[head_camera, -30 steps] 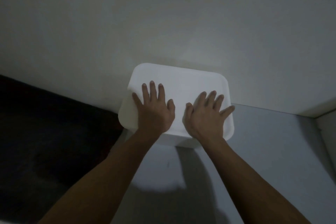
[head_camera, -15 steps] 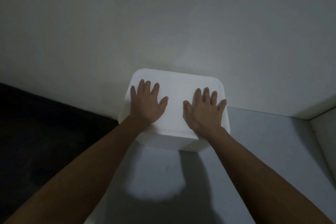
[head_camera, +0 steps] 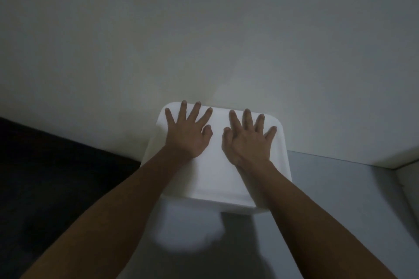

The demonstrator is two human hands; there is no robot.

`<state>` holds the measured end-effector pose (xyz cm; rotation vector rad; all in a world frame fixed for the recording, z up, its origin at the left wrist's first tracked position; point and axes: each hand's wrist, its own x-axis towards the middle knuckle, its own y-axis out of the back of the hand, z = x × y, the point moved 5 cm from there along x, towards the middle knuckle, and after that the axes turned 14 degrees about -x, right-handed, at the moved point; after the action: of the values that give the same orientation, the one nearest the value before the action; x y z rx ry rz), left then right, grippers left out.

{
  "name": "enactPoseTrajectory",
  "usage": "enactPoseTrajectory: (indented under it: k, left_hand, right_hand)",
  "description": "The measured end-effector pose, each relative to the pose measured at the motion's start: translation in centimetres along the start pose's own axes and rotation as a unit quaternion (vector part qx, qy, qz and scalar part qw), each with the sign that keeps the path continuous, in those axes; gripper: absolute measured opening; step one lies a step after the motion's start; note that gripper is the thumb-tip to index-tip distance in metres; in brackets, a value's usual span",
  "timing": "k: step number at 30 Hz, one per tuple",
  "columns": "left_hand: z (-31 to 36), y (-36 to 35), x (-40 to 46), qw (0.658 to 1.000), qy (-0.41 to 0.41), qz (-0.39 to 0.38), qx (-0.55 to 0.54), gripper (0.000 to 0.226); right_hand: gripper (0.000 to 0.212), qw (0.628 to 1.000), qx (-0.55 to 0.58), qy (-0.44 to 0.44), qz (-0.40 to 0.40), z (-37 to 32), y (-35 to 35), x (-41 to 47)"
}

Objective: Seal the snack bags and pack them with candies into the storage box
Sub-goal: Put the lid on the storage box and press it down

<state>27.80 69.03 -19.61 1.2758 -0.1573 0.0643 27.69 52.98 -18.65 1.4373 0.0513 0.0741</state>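
1. My left hand (head_camera: 189, 136) and right hand (head_camera: 247, 140) lie flat with fingers spread on the white storage box (head_camera: 215, 179) lid.
2. The box sits against the wall (head_camera: 204, 41) at 12 o'clock; grey table (head_camera: 340, 199) lies open toward 3.

Rounded-rectangle plastic storage box (head_camera: 217, 179) w/ lid is seen as plain bright white, no pattern. Flat tabletop (head_camera: 340, 199) is seen as pale grey-blue, unpatterned. Plain wall (head_camera: 204, 41) behind is rendered dull off-white to grey. Area at left (head_camera: 45, 176) is seen as near-black.
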Motion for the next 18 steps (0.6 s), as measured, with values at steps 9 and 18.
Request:
enactPoseTrajectory:
  k: [9,18]
  left_hand:
    - [-2.9,0.9,-1.1,0.997,-0.003,0.077,-0.026,0.064]
    - [-3.1,1.1,-1.0,0.997,0.013,0.069,-0.043,0.081]
  right_hand:
    - [0.074,0.996,0.036,-0.077,0.003,3.7,-0.4,-0.7]
    - [0.092,0.993,0.079,-0.081,-0.024,4.7,-0.5,-0.7]
